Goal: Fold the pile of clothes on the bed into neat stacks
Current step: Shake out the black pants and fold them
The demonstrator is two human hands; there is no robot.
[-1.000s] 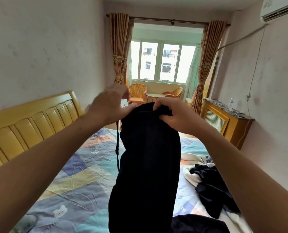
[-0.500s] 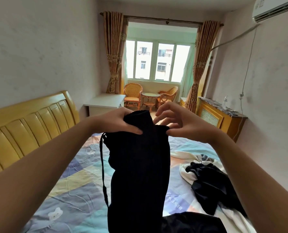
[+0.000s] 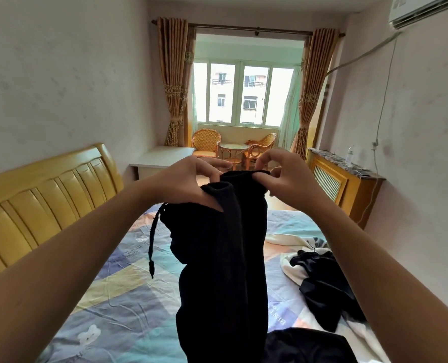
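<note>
A pair of black drawstring trousers [image 3: 222, 271] hangs in the air over the bed, held up at its top end by both hands. My left hand [image 3: 183, 184] grips one rolled hem at the upper left. My right hand [image 3: 283, 176] pinches the other hem with thumb and fingertips. A black drawstring [image 3: 151, 247] dangles from the bunched waist on the left. On the right of the bed [image 3: 112, 297] lies a small pile: a black garment [image 3: 322, 284] on a white one [image 3: 291, 268]. More black cloth [image 3: 304, 347] lies at the bottom edge.
A yellow padded headboard [image 3: 42, 200] runs along the left wall. A white side table [image 3: 162, 158] stands beyond it. A wooden radiator cabinet [image 3: 343, 184] lines the right wall. Wicker chairs [image 3: 207, 142] and a small round table sit by the window.
The head camera has tilted and the hands appear lower. My right hand went from spread fingers near the cloth to pinching the hem; my left hand shifted its grip on the other hem.
</note>
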